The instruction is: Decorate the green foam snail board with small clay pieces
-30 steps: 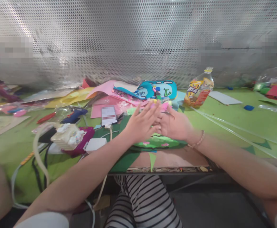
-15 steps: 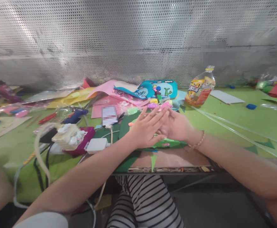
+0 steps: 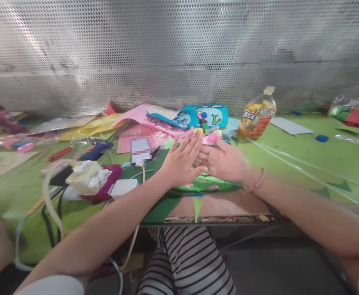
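Observation:
My left hand [image 3: 183, 162] is palm down with its fingers stretched out, and its fingertips lie across the fingers of my right hand [image 3: 224, 162]. That hand is turned palm up, flat and open, with a braided bracelet at its wrist. Whether anything small lies between the overlapping fingers is hidden. Beneath both hands is a green craft piece [image 3: 204, 183] with small pink bits on it. Lumps of pink clay [image 3: 211, 138] sit just beyond the fingertips. Behind them lies a blue decorated craft piece [image 3: 208, 116] with a small figure on it.
A plastic bottle [image 3: 257, 112] with a yellow label stands back right, near a white board [image 3: 291, 125] and clear strips [image 3: 305, 171]. To the left are a cream plug block [image 3: 88, 177], a white charger [image 3: 124, 188] and cables. A perforated metal panel [image 3: 167, 53] closes off the back.
My left hand has slid slightly left and back off the right palm, so more of that palm shows. Now only the fingers overlap, and more of the green piece is visible.

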Demonstrator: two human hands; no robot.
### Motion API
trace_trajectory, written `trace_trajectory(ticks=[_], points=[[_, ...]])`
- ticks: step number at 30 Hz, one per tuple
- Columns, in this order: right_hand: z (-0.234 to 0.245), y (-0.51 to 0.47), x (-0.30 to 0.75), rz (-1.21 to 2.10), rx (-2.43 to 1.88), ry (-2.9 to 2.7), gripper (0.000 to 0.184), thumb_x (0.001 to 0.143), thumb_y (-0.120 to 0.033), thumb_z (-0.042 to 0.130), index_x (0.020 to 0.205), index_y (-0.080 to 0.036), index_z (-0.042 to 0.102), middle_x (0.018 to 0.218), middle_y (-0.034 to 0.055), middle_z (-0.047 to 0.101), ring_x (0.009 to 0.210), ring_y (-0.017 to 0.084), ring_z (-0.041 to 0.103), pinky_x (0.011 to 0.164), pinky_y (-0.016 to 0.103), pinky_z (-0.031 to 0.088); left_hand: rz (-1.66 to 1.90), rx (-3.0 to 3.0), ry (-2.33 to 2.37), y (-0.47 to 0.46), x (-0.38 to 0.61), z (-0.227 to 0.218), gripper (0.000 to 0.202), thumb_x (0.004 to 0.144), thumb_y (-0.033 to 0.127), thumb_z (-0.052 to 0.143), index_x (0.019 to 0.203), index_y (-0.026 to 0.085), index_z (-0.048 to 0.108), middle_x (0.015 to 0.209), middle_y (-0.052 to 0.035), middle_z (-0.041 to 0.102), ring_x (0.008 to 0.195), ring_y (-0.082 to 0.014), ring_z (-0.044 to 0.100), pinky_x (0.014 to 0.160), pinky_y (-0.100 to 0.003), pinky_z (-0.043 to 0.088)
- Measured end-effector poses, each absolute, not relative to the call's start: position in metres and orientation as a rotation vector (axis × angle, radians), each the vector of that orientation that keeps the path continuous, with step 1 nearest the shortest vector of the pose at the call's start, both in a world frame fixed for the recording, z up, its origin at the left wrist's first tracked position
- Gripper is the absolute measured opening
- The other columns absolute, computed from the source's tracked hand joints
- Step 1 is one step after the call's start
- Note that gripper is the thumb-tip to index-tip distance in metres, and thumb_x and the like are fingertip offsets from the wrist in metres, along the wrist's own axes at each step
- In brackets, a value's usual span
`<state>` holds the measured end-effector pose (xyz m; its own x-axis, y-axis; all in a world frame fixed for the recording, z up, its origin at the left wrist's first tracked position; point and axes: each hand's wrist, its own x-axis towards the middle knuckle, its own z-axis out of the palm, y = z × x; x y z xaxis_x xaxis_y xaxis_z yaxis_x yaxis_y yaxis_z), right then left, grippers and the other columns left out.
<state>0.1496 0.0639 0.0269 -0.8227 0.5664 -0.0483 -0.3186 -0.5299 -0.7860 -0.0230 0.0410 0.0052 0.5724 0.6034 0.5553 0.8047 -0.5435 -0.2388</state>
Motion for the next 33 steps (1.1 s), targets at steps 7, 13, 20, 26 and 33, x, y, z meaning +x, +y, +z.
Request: trace_trajectory(ticks=[7, 13, 20, 26, 33], points=[[0.0312, 0.0604, 0.1503, 2.295, -0.424, -1.135, 0.064, 0.094, -0.05, 0.002, 0.126, -0.017, 0.047, 0.129, 0.0079, 0.054, 0.104, 0.014, 0.055, 0.091, 0.032, 0.043, -0.639, -2.307, -1.23, 0.044, -0.0269, 0.0069, 0.074, 0.09, 0.056, 0.012, 0.146, 0.007, 0.014, 0.152, -0.013, 0.02, 0.141, -0.0285, 0.011, 0.112, -0.048, 0.009], [0.0308, 0.0602, 0.1489, 2.29, -0.479, -1.16, 0.067, 0.093, -0.052, -0.003, 0.128, -0.021, 0.045, 0.128, 0.0054, 0.054, 0.109, 0.016, 0.054, 0.084, 0.032, 0.045, -0.579, -2.385, -0.974, 0.0421, -0.0241, 0.0073, 0.075, 0.089, 0.059, 0.015, 0.146, 0.01, 0.016, 0.151, -0.0102, 0.024, 0.141, -0.027, 0.011, 0.114, -0.048, 0.002], [0.0302, 0.0604, 0.1497, 2.36, -0.41, -1.028, 0.064, 0.093, -0.053, 0.002, 0.123, -0.023, 0.049, 0.122, 0.0034, 0.057, 0.104, 0.014, 0.055, 0.083, 0.029, 0.045, -0.577, -2.383, -0.923, 0.0441, -0.027, 0.0076, 0.08, 0.087, 0.063, 0.015, 0.147, 0.009, 0.01, 0.151, -0.0125, 0.024, 0.141, -0.0266, 0.012, 0.113, -0.048, 0.002], [0.0316, 0.059, 0.1493, 2.363, -0.42, -1.078, 0.067, 0.093, -0.053, 0.001, 0.125, -0.018, 0.048, 0.128, 0.0069, 0.054, 0.112, 0.015, 0.053, 0.088, 0.031, 0.045, -0.607, -2.338, -1.017, 0.0426, -0.0271, 0.0104, 0.08, 0.088, 0.062, 0.018, 0.146, 0.008, 0.01, 0.151, -0.0126, 0.022, 0.141, -0.0286, 0.011, 0.113, -0.049, 0.004], [0.0325, 0.0574, 0.1493, 2.271, -0.478, -1.198, 0.069, 0.092, -0.053, -0.002, 0.128, -0.018, 0.046, 0.13, 0.0082, 0.052, 0.115, 0.016, 0.051, 0.092, 0.034, 0.043, -0.642, -2.303, -1.072, 0.0428, -0.0267, 0.0095, 0.081, 0.087, 0.063, 0.018, 0.146, 0.008, 0.01, 0.151, -0.0129, 0.021, 0.141, -0.0293, 0.009, 0.113, -0.05, 0.005]])
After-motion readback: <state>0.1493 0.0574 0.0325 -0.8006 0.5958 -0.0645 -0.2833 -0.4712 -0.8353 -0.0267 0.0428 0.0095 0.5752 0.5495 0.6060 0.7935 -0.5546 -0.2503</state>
